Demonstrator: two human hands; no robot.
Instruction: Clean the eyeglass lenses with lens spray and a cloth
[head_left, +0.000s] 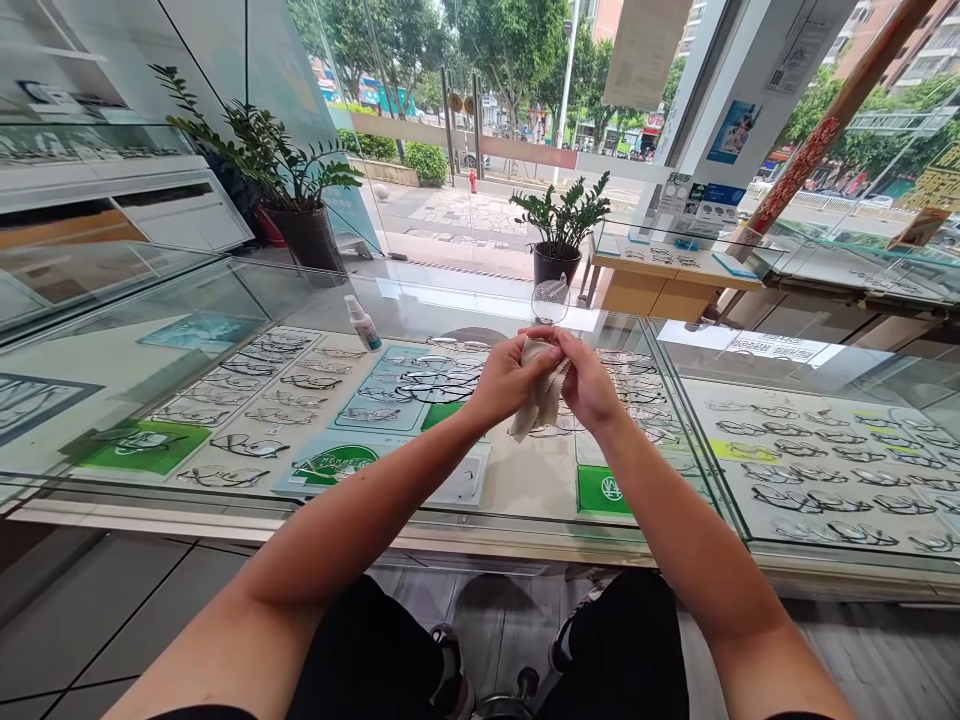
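Observation:
Both my hands are raised together above a glass display counter (pixel 225 300). My left hand (pixel 504 378) is closed on a pale cleaning cloth (pixel 537 405) that hangs down between the hands. My right hand (pixel 586 380) pinches a pair of clear-lensed glasses (pixel 550 300); one lens sticks up above the fingers, and the rest of the frame is wrapped in the cloth. Under the glass lie rows of several spectacle frames (pixel 285 385) on green and blue mats.
A small white spray bottle (pixel 363 323) stands on the counter top left of my hands. Two potted plants (pixel 561 225) stand by the glass shopfront and door. A wooden desk (pixel 660 275) is at the right. My knees and shoes show below, above a stool.

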